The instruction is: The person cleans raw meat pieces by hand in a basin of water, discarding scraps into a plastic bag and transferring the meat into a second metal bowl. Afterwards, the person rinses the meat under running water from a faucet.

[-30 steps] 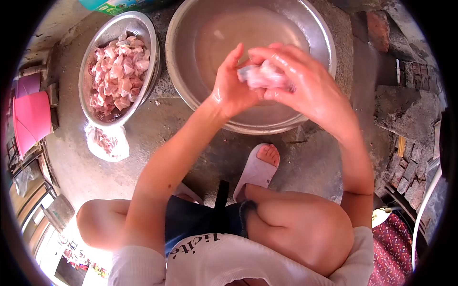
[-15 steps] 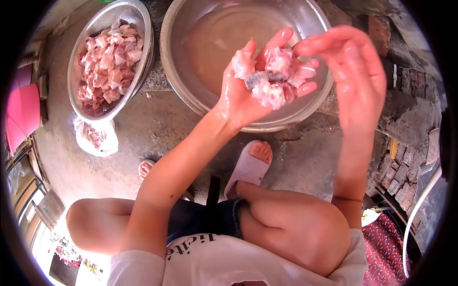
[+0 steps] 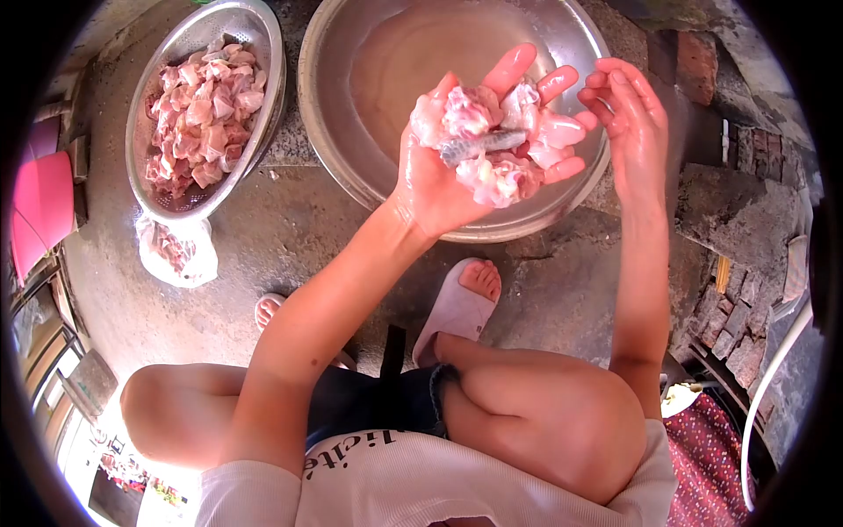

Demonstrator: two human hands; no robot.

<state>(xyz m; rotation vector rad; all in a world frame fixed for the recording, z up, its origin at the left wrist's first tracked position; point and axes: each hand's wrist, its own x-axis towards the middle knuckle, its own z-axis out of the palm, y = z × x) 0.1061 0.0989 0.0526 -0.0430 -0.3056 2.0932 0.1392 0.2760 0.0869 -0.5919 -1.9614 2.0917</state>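
Note:
My left hand (image 3: 439, 189) is palm up over the near edge of a large metal basin (image 3: 338, 167). Several raw meat pieces (image 3: 500, 176) rest on its palm and fingers, one with grey skin. The fingers are spread and bear the meat without closing round it. To its right, my right hand (image 3: 634, 123) is raised at the basin's right rim, wet, empty, with its fingers loosely bent and apart. Cloudy water lies in the basin. A metal colander (image 3: 204, 206) heaped with cut meat (image 3: 200, 119) stands left of the basin.
A plastic bag (image 3: 180, 263) with meat scraps lies below the colander. Pink plastic containers (image 3: 44, 206) are at the far left. Bricks (image 3: 746, 351) and a white hose (image 3: 773, 369) are at the right, near a red patterned cloth (image 3: 707, 457). My slippered foot (image 3: 465, 299) is below the basin.
My hands have parted from around the meat, and the left has turned palm up with the pieces showing. My right hand has moved right, then slightly back toward the left hand.

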